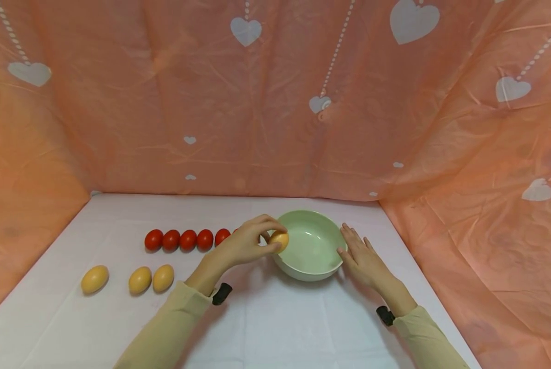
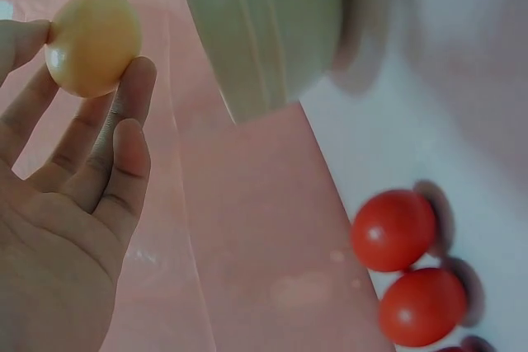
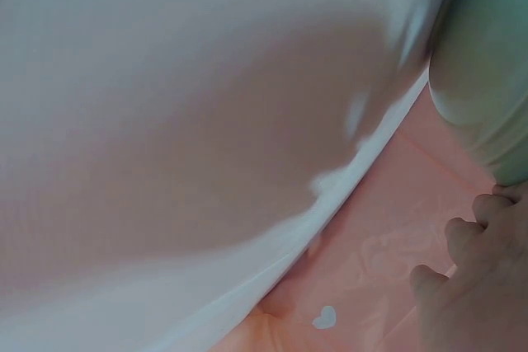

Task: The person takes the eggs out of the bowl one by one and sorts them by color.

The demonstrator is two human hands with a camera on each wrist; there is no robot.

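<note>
My left hand (image 1: 249,242) pinches a smooth yellow egg-shaped thing (image 1: 280,241) between thumb and fingertips, over the left rim of a light green bowl (image 1: 308,274). In the left wrist view the yellow egg-shaped thing (image 2: 93,44) is clear of the palm, with the bowl (image 2: 264,30) beside it. On the bowl's other side, my right hand (image 1: 363,260) has its fingers extended against the rim. The right wrist view shows its fingers (image 3: 466,241) at the bowl's outer wall (image 3: 487,80). The bowl's visible inside is bare.
Several red tomatoes (image 1: 188,240) stand in a row left of the bowl, partly hidden by my left hand. Nearer lie a pair of yellow egg-shaped things (image 1: 140,280) and a separate one (image 1: 95,279). A white cloth (image 1: 284,323) covers the table; orange curtains (image 1: 266,128) surround it.
</note>
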